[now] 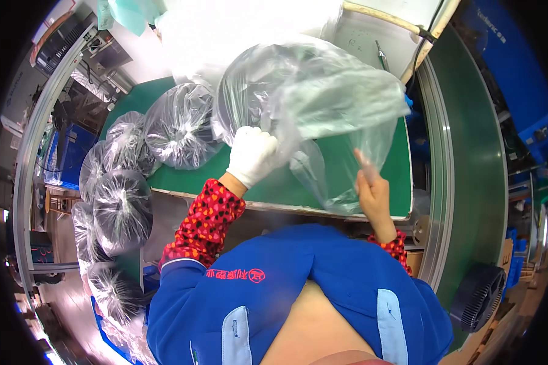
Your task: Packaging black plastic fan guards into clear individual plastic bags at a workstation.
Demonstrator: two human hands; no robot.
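A large clear plastic bag (341, 100) billows over the green tabletop, partly smeared by motion. My left hand (252, 157), in a white glove, is closed on the bag's gathered film at its near left side. Bare, my right hand (373, 196) pinches the bag's loose edge at the right, above the table's front edge. What the bag holds, if anything, I cannot make out through the film. Left of it, touching or nearly so, sits a dark rounded thing wrapped in clear plastic (181, 125), its film gathered at the middle.
Several more wrapped dark rounded bundles (123, 212) line the left side. The green table (359, 161) has a pale front edge. Metal frame posts (438, 158) and a green panel (478, 176) stand at right. A pen-like tool (381, 55) is near the back wall.
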